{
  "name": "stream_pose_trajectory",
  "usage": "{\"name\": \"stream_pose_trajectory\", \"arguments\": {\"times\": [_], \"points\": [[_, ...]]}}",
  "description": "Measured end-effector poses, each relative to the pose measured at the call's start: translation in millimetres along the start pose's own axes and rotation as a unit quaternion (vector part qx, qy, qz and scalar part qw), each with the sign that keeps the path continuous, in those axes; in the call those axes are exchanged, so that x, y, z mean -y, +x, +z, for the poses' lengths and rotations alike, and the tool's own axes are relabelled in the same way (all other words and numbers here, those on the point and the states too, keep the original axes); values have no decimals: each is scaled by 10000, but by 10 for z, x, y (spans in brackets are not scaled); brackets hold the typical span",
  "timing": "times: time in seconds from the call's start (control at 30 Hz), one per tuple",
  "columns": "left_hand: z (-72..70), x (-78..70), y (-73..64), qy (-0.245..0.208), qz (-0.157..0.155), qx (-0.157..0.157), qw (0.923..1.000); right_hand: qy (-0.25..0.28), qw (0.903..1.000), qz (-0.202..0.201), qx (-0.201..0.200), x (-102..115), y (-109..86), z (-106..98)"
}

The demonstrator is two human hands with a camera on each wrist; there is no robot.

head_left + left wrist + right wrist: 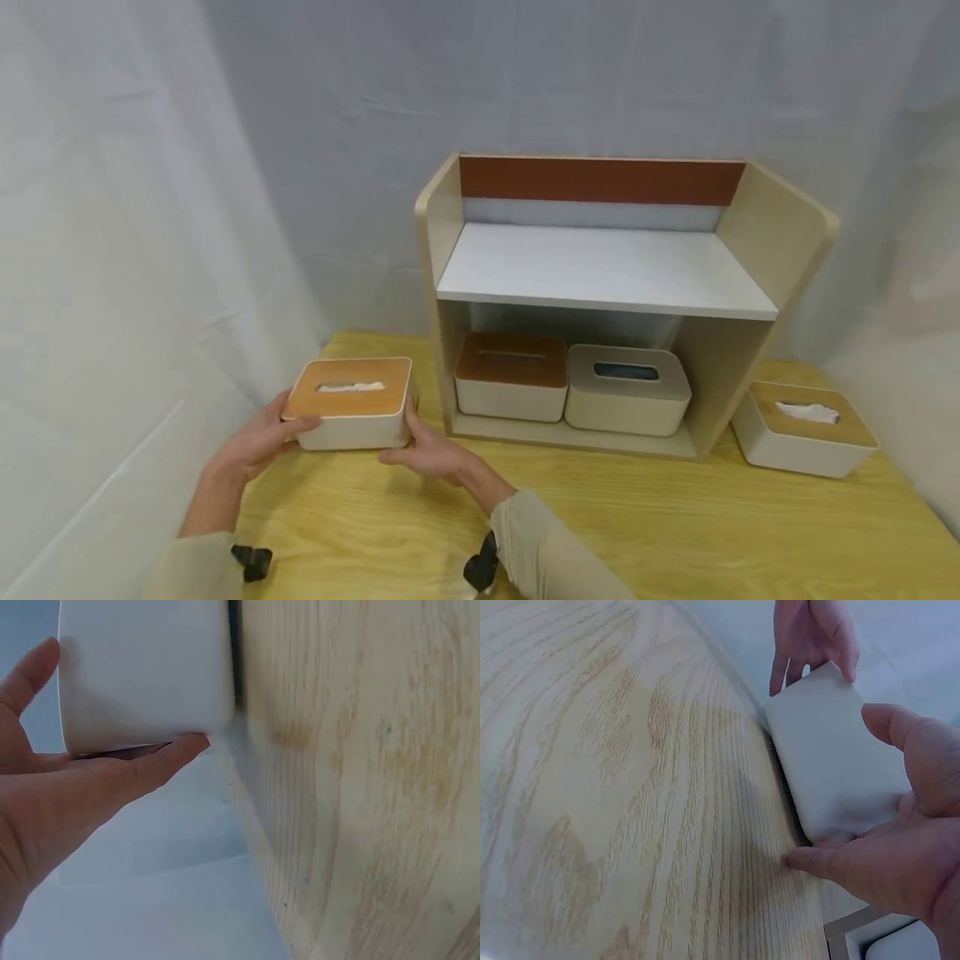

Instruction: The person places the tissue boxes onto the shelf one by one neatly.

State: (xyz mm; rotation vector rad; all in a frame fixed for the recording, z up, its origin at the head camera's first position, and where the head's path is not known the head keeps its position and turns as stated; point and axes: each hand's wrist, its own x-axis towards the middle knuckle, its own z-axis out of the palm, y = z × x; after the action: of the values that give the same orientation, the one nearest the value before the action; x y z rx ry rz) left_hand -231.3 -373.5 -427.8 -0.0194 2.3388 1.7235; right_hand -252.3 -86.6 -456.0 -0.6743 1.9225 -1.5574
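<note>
At the left end of the table, both hands hold a white tissue box (pixel 352 432) with an orange-brown wooden lid and white tissue in its slot. My left hand (pixel 258 437) grips its left end, thumb at the front corner of the lid and fingers along the side, as the left wrist view also shows. On the opposite end, my right hand (pixel 431 454) holds the right side, thumb toward the front and fingers against the side wall. In the right wrist view a fingertip (pixel 804 859) is right at the wood, and the box's base (pixel 784 784) lies close over the table.
A shelf unit (pixel 607 265) stands right of the held box. Its lower compartment holds a dark-brown-lidded tissue box (pixel 510 398) and a grey-lidded one (pixel 626 408) side by side. Another wooden-lidded tissue box (pixel 806 446) sits right of the shelf. White sheeting (pixel 135 250) borders the table.
</note>
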Motion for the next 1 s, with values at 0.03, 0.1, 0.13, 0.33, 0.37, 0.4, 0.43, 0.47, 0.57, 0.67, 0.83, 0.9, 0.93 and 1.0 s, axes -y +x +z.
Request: {"name": "stream_pose_trajectory", "arguments": {"times": [0.03,0.1,0.13,0.33,0.37,0.4,0.43,0.47,0.57,0.67,0.83,0.9,0.93,1.0], "points": [[-6,-6,-11,-4,40,-38,10000,8,10000,-31,-24,6,-4,10],[-16,-20,-34,-7,141,-96,9999,59,9999,-136,-86,17,-28,36],[-23,-30,-48,7,201,-115,9997,90,9997,-197,-126,26,-39,52],[-64,-106,-170,156,409,-257,9987,299,9978,-456,-371,102,-100,146],[-66,-120,-194,208,431,-291,9984,304,9975,-478,-411,117,-111,155],[-68,-133,-218,258,467,-311,9981,300,9973,-513,-439,132,-119,162],[-68,-145,-241,304,502,-351,9977,277,9971,-522,-473,149,-129,168],[-66,-155,-263,345,544,-383,9972,246,9969,-551,-499,164,-138,175],[-65,-202,-330,426,679,-473,9957,132,9966,-606,-537,223,-175,193],[-54,-253,-393,433,781,-567,9944,54,9965,-605,-567,273,-222,212],[9,-276,-497,908,889,-913,9877,-75,9933,-796,-836,291,-307,244],[37,-268,-540,1116,926,-1076,9836,-122,9909,-925,-966,291,-340,256],[51,-265,-562,1202,951,-1149,9815,-178,9899,-964,-1026,296,-358,264],[72,-267,-619,1285,978,-1256,9789,-305,9881,-1005,-1122,319,-401,279]]}}
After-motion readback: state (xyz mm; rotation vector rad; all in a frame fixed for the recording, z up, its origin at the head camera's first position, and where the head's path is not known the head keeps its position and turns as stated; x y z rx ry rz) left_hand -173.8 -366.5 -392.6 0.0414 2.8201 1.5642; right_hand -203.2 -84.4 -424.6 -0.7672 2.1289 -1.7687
